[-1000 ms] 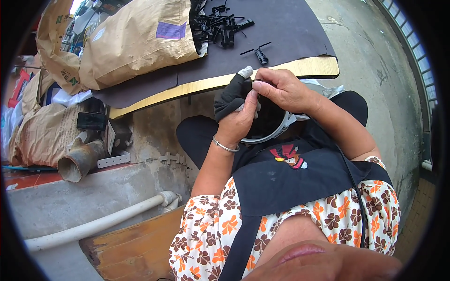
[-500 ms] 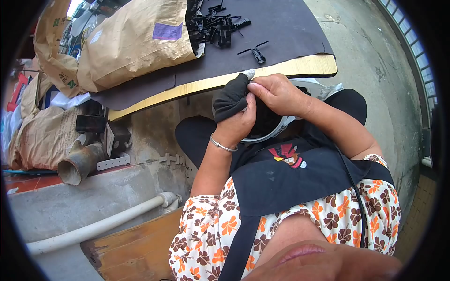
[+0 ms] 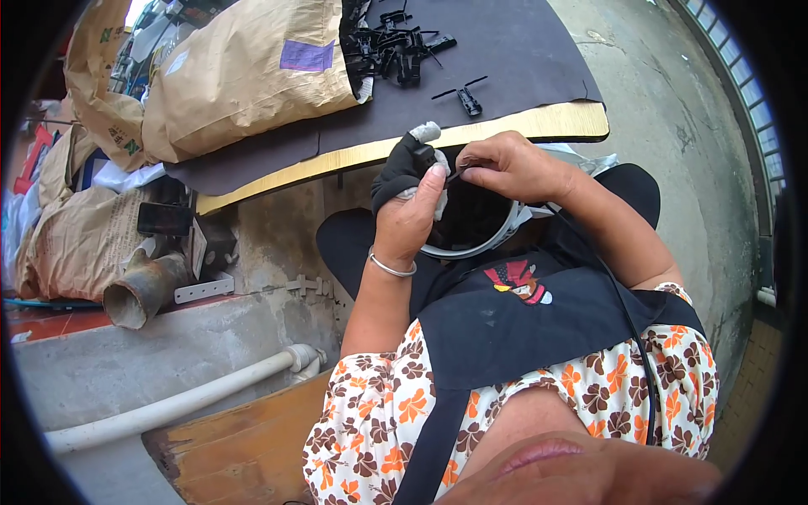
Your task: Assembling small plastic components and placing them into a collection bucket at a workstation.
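Note:
My left hand [image 3: 407, 195] wears a black glove with whitish wrapping at the fingertips, and its thumb is bare. Its fingers are closed on a small black plastic part [image 3: 425, 158]. Close beside it, my bare right hand [image 3: 515, 171] pinches a thin dark piece against the part; the fingers hide most of that piece. Both hands are in front of the table's near edge, above a dark bucket with a pale rim [image 3: 481, 247] between my knees. On the table lies a single black plastic part [image 3: 470, 102] with two thin arms, near a pile of similar black parts [image 3: 406, 55].
A large brown paper bag [image 3: 240, 84] lies on the dark-covered table [image 3: 530, 67], its mouth toward the pile. To the left are another paper bag [image 3: 84, 248], a black flat device [image 3: 164, 220] and a rusty metal pipe [image 3: 135, 301]. A white pipe [image 3: 181, 408] runs below.
My left hand has turned and opened out somewhat, bringing the black part into view. My right hand has drawn slightly to the right, and a thin dark piece now shows at its fingertips.

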A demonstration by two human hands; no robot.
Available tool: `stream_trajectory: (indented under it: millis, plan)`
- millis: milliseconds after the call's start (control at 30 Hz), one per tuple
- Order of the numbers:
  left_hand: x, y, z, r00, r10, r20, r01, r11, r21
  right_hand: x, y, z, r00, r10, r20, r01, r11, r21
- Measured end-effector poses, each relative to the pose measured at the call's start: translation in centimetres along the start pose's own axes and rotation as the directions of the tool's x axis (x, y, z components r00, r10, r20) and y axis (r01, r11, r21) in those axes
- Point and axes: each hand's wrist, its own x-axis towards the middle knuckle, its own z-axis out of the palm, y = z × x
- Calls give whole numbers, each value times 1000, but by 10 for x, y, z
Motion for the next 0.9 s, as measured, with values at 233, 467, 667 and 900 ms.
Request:
stream_trajectory:
  millis: [233,467,667,900]
  plan:
    - [-1,-1,8,994,-102,-31,102,995,-4,1,1,-2,921,-278,-273,298,954,32]
    - [2,-6,12,985,152,85,-162,978,128,3,-7,-4,994,-35,-104,59,969,241]
    - [0,-6,13,993,-112,46,113,993,-16,4,-12,-4,996,-76,-55,81,991,111]
    - [-2,-10,14,981,191,39,-190,886,424,6,-11,19,988,-54,-146,64,996,62]
